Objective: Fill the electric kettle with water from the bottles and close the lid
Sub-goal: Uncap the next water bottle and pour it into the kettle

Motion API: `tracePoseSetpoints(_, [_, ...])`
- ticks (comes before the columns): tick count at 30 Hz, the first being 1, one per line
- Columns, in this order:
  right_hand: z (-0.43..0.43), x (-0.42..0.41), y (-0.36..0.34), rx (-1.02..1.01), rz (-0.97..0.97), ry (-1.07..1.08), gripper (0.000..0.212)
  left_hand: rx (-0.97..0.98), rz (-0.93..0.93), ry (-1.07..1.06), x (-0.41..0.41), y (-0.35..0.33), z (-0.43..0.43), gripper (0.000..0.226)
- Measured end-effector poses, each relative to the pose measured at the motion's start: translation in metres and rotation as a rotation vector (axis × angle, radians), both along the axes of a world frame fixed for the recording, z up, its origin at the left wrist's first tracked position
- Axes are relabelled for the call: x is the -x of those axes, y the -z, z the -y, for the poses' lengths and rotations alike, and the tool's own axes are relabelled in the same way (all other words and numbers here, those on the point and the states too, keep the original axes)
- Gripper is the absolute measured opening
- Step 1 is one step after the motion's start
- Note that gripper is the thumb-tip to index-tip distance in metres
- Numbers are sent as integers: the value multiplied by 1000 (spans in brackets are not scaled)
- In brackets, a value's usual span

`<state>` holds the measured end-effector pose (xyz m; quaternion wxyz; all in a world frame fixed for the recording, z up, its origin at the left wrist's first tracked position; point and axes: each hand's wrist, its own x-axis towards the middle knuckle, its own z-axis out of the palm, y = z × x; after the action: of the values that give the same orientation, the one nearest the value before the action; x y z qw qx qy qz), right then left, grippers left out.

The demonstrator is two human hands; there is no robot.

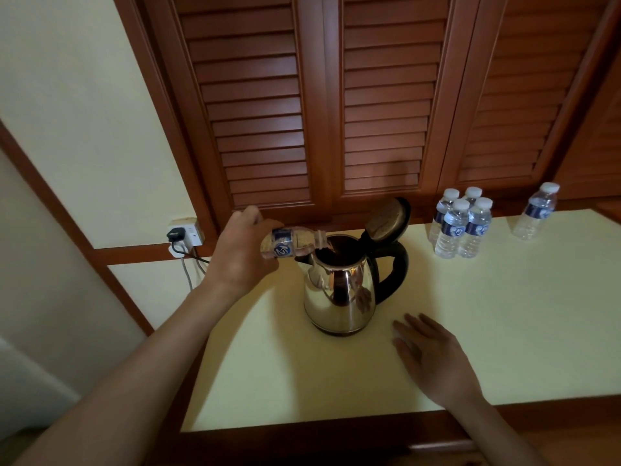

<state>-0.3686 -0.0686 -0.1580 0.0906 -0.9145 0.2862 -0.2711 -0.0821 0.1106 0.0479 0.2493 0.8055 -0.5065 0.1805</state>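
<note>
Head camera view, looking down at a pale yellow tabletop [504,331] set against dark wooden louvred doors [386,95]. A stainless steel electric kettle [339,294] stands near the middle of the table, its black handle to the right and its lid [388,219] hinged fully up and back. The left hand [240,250] grasps a small water bottle [292,243], fingers wrapped around its base end, holding it tipped nearly level with the uncapped neck just over the left rim of the kettle's open mouth.

Likely risks, as a judgement: the neck sits close to the rim and not over the centre, so a small drift to the left could send water down the kettle's outside and onto the table. A wall socket with a plug [183,235] and trailing cable lies just beyond the table's left edge, so spilled water there would matter. Squeezing the thin bottle could make the flow surge. Whether water is flowing at this moment cannot be told.

The left arm reaches in from the lower left, forearm long and extended, wrist bent, back of the hand toward the camera. The right hand [433,358] rests open and flat on the table, fingers spread and released, just beside the kettle's base, holding nothing.

Four capped bottles [460,227] stand clustered to the right of the kettle, and a fifth bottle [537,211] farther right.
</note>
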Motion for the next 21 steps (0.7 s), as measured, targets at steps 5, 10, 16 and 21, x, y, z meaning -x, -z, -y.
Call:
tracePoseSetpoints(5, [-3, -1, -5, 30, 26, -1, 42, -8, 17, 2, 1, -2, 1, 65])
tracePoseSetpoints(10, [-4, 0, -6, 47, 33, 0, 41, -23, 33, 1, 3, -6, 1, 59])
tracePoseSetpoints(16, [-1, -1, -2, -9, -5, 24, 45, -37, 62, -2, 4, -9, 3, 39])
tracePoseSetpoints(21, [8, -4, 1, -51, -73, 81, 50, -52, 83, 0, 0, -9, 5, 46])
